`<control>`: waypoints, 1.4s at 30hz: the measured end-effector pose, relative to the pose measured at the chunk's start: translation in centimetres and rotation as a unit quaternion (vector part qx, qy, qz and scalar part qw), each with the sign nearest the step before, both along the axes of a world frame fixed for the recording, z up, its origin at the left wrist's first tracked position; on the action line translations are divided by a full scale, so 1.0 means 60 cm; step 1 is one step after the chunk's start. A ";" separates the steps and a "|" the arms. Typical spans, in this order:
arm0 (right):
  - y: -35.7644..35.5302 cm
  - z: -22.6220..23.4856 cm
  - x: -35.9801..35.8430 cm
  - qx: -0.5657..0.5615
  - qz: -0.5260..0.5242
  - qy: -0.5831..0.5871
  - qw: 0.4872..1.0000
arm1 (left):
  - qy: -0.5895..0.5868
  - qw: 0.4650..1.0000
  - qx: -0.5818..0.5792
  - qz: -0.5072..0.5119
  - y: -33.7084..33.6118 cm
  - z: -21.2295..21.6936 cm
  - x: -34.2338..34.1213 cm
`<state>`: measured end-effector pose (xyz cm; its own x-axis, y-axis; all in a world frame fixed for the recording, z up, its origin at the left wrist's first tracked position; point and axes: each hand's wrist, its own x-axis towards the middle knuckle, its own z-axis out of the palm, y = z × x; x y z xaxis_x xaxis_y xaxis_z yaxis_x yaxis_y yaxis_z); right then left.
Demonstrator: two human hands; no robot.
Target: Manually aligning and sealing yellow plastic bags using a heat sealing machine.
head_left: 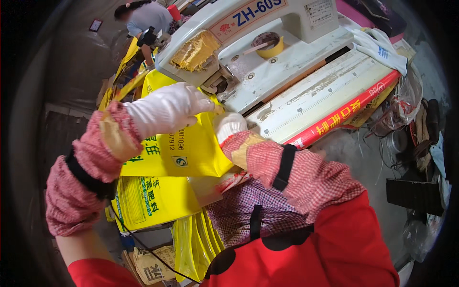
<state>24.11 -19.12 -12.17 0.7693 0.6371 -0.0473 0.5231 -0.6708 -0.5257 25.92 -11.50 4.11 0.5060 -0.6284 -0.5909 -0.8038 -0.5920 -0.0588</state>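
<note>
**Gloved hands feed a yellow sack under the sewing head**

At the centre of the frame, the left hand [167, 107], in a white knit glove with a red-checked sleeve cover over the forearm, lies curled over the upper edge of a yellow woven plastic sack [184, 148] printed with green and black markings. Its fingers close down on the sack's top edge, right below the head of the worn off-white industrial sewing machine [282, 62] that fills the upper middle of the frame. The right hand [229, 126], gloved the same way, sits just right of the left, touching the same sack edge; its fingers are tucked under the material, so I cannot tell whether they pinch or only press.

The sack hangs down from both hands toward the lower left, over a stack of more yellow sacks [153, 201].

On the machine's flat bed, above the hands, lies a roll of yellow tape [268, 45]. A long red tube [344, 115] runs diagonally along the bed's near edge at centre right, and a white cloth [380, 48] is draped at the upper right. In the upper left, another person [146, 16] bends over more yellow material.
</note>
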 end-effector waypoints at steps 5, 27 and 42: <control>0.024 -0.010 -0.016 -0.002 -0.085 -0.040 0.996 | -0.091 0.985 0.062 -0.133 0.037 -0.059 0.019; 0.003 -0.022 -0.040 0.020 -0.112 0.130 0.985 | 0.041 0.949 -0.298 0.094 -0.066 -0.087 -0.135; -0.049 0.009 -0.044 0.113 -0.147 0.117 0.976 | -0.075 0.898 -0.056 0.429 0.096 -0.153 -0.103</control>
